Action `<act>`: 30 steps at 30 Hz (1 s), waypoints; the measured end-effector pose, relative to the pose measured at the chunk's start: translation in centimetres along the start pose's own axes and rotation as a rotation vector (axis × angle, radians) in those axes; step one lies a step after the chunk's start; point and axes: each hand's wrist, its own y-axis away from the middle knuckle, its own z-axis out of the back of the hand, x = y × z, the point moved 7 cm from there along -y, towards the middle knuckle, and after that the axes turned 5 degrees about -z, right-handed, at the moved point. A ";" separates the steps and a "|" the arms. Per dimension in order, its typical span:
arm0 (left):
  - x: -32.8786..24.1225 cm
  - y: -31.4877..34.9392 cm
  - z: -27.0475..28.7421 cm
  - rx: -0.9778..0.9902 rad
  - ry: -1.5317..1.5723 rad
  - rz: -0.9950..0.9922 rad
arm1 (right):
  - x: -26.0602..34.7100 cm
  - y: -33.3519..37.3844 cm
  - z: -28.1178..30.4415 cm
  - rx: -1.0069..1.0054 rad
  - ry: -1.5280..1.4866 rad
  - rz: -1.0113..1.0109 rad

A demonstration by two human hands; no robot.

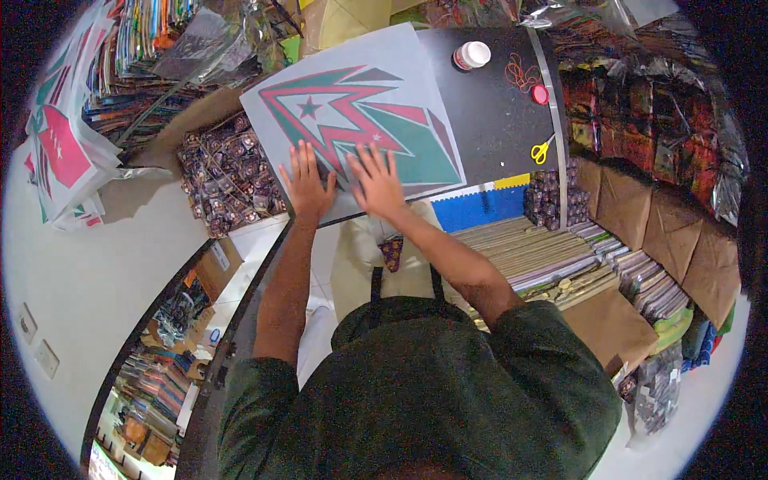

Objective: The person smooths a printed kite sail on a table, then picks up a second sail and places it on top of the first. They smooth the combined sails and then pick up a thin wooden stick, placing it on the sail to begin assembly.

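A large whitish sheet [384,60] printed with a green, red and maroon jagged design and a star lies on a black table [500,108]. My left hand [306,184] rests flat near the sheet's front edge, fingers stretched out and pointing away from me. Just right of it, my right hand [376,184] also presses flat on the print with its fingers spread. Neither hand holds anything. On the table to the right of the sheet are a white jar [472,55], a tangle of red string [522,74], a round red lid [540,94] and yellow-handled scissors [542,150].
Bundled small patterned pieces [224,172] sit left of the table. More printed sheets [68,152] hang at the far left. Stacked flat packs [520,248] and brown cardboard [612,332] fill the right side. A dark-edged shelf [160,384] stands at lower left.
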 end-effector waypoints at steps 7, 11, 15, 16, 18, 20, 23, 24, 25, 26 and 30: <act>0.1 0.1 0.1 0.014 -0.009 -0.029 | -0.1 -0.2 -2.1 -0.001 0.037 -0.041; 0.1 0.1 0.2 0.000 -0.014 -0.024 | -5.3 1.0 1.8 0.002 0.099 -0.159; 0.0 -0.3 0.6 -0.008 -0.023 -0.028 | -10.9 3.0 5.3 -0.053 0.127 -0.221; -0.1 -0.5 0.8 -0.005 -0.030 -0.026 | -12.3 3.2 5.9 -0.058 0.163 -0.244; -0.3 -0.2 0.8 0.007 -0.035 -0.013 | -14.4 3.5 6.9 -0.061 0.234 -0.283; -0.3 -0.1 0.8 0.013 -0.037 -0.002 | -15.7 4.3 7.6 -0.120 0.290 -0.365; 0.1 -0.2 0.6 0.014 -0.006 0.019 | -13.2 1.7 7.0 -0.178 0.147 -0.324; 0.1 -0.1 0.4 0.021 -0.006 0.023 | -9.9 0.1 7.0 -0.168 0.046 -0.262; 0.2 0.0 0.3 0.027 -0.008 0.029 | -6.5 -1.6 6.2 -0.149 -0.064 -0.167; 0.3 -0.3 0.4 0.031 -0.009 0.028 | -3.1 -3.2 5.0 -0.135 -0.171 -0.076; 0.9 -0.1 -0.5 0.079 -0.076 -0.002 | 5.0 -6.8 -1.2 -0.038 -0.131 0.162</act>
